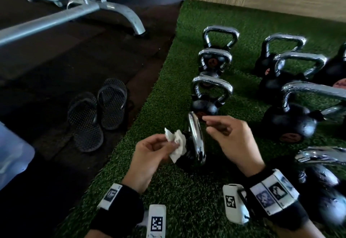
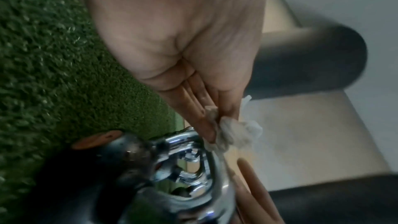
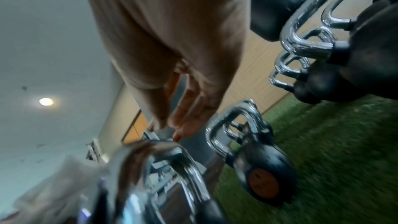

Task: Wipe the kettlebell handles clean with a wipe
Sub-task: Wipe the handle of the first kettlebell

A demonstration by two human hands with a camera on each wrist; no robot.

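Kettlebell [image 1: 194, 142] sits on the turf [image 1: 168, 97] between both hands, chrome handle seen edge-on with its long axis running away from the camera, and the black body's mostly hidden under it. Left hand [image 1: 148, 155] pinches a crumpled wipe [image 1: 177, 143] just left of the handle. Right hand [image 1: 227, 134] hovers beside it, fingers loosely curled, holding nothing. Open turf to the left up to the mat [image 1: 74, 69] edge, and more kettlebells [image 1: 211, 91] crowd behind and right, some cut off

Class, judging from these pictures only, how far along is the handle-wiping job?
Done: cannot tell; no handle shows proof of wiping. In hand: the left hand pinches the wipe beside the nearest handle; the right hand hovers open, holding nothing. Left: the other kettlebells on the turf.
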